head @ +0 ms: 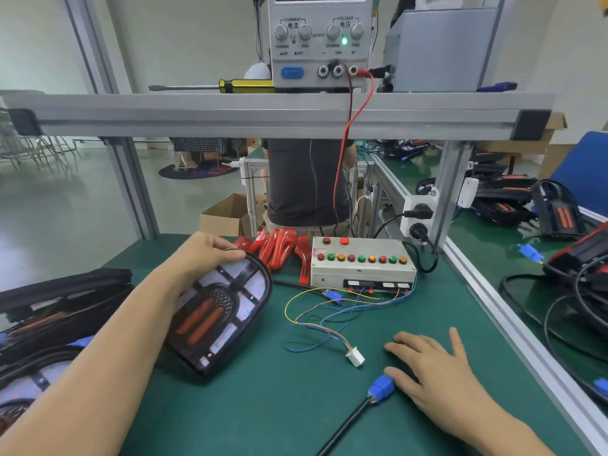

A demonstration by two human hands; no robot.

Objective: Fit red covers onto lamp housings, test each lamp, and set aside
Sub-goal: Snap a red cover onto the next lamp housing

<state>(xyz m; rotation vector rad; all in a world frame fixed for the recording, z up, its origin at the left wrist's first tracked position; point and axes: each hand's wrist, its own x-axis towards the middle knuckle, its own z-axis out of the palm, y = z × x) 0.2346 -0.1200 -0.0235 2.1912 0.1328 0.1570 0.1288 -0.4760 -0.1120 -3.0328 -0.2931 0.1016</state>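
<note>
Two hands working | left hand [205, 255] grips lamp housing [220, 319] top edge, tilted, mat's [263, 406] left side | right hand [427, 366] fingers curled on blue plug [381, 387], near edge | red covers [279, 246] at far edge

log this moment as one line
left hand: grips lamp housing top edge, tilted | right hand: on blue plug | red covers: piled behind | cover: not fitted
</note>
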